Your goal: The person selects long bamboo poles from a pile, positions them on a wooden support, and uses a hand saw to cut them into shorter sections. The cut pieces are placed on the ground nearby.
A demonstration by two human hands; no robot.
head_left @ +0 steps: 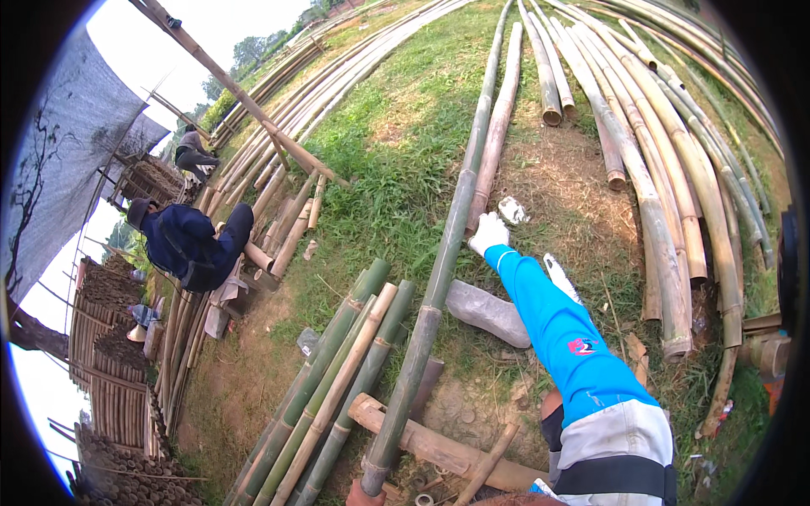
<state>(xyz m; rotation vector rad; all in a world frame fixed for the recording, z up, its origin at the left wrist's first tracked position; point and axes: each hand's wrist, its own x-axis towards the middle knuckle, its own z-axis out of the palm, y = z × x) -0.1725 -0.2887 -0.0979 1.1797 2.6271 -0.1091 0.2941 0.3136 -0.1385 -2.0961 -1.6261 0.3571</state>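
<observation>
My right hand [489, 234], in a white glove at the end of a bright blue sleeve, reaches forward and is closed at the near end of a brownish bamboo pole [499, 126]. Just left of it a long grey-green bamboo pole [439, 282] runs from the lower edge far into the grass. At that pole's near end, my left hand [364, 494] shows only in part, bare and wrapped round it. A grey stone block [487, 314] lies beneath my right forearm. A thick bamboo piece [456, 445] lies crosswise near the bottom.
Several shorter green bamboo poles [337, 379] lie at left of the long one. More long poles [641, 169] spread over the ground at right. At far left a person in dark blue [194, 244] sits by cut bamboo; another person [194, 153] bends farther back. A slanting post [245, 97] stands there.
</observation>
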